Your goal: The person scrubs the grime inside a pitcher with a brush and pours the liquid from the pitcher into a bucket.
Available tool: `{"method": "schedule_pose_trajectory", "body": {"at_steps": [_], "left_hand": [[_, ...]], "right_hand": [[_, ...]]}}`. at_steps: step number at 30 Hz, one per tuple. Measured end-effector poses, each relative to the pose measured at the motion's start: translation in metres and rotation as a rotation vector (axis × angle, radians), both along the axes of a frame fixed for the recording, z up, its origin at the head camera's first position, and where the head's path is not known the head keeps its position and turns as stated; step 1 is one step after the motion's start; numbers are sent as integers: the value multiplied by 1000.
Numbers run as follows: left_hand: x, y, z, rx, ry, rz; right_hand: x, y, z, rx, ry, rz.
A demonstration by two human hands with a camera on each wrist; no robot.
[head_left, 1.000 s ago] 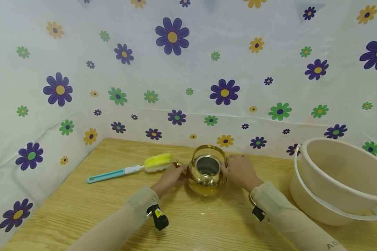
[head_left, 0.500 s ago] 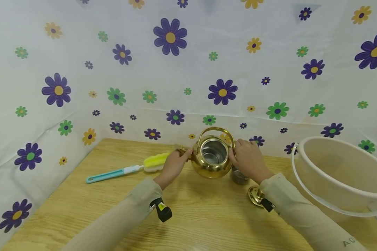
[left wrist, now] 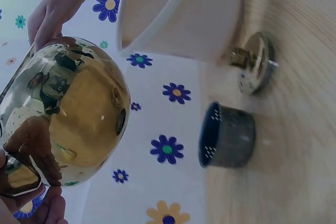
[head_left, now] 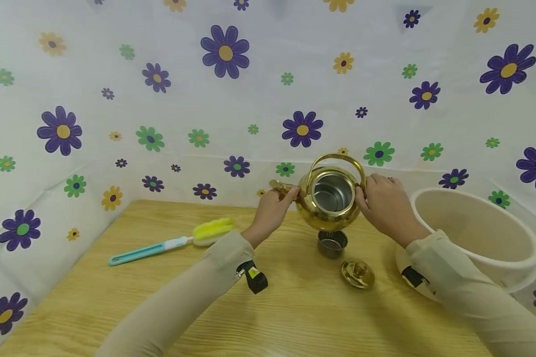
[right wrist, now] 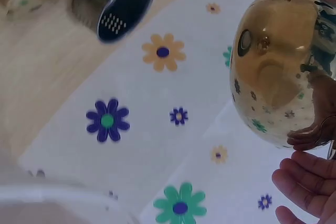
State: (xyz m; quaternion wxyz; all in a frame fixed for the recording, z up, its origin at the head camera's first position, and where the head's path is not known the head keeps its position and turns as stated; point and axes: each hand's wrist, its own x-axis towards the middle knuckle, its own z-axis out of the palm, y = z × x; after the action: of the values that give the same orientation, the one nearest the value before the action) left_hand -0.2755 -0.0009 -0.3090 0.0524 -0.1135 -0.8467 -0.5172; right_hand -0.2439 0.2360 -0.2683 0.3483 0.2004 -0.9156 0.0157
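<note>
A shiny gold teapot with no lid on it is held up off the table, its round steel mouth tipped toward me. My left hand pinches its spout, thumb along the near side. On the opposite side, my right hand grips the pot by the base of its arched handle. The left wrist view shows the mirror-like belly from below, above the table. Under the pot stands a small perforated steel strainer cup. The gold knobbed lid lies in front of it.
A cleaning brush with a blue handle and yellow sponge head lies on the left of the wooden table. A large cream bucket stands on the right, behind my right forearm. A flower-print sheet hangs behind.
Both hands have lifted the teapot off the table and carried it up and right, toward the bucket, its mouth tilting toward me. The strainer cup and lid have come into view.
</note>
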Motion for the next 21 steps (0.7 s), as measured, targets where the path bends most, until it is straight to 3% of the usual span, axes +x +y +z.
{"method": "schedule_pose_trajectory", "body": {"at_steps": [5, 13, 21], "left_hand": [[-4, 29, 18, 11, 50, -64], [-13, 72, 45, 38, 113, -170], [-16, 121, 56, 77, 202, -274]], "right_hand": [[12, 25, 20, -24, 35, -34], [20, 66, 42, -25, 182, -78], [35, 112, 49, -24, 223, -137]]}}
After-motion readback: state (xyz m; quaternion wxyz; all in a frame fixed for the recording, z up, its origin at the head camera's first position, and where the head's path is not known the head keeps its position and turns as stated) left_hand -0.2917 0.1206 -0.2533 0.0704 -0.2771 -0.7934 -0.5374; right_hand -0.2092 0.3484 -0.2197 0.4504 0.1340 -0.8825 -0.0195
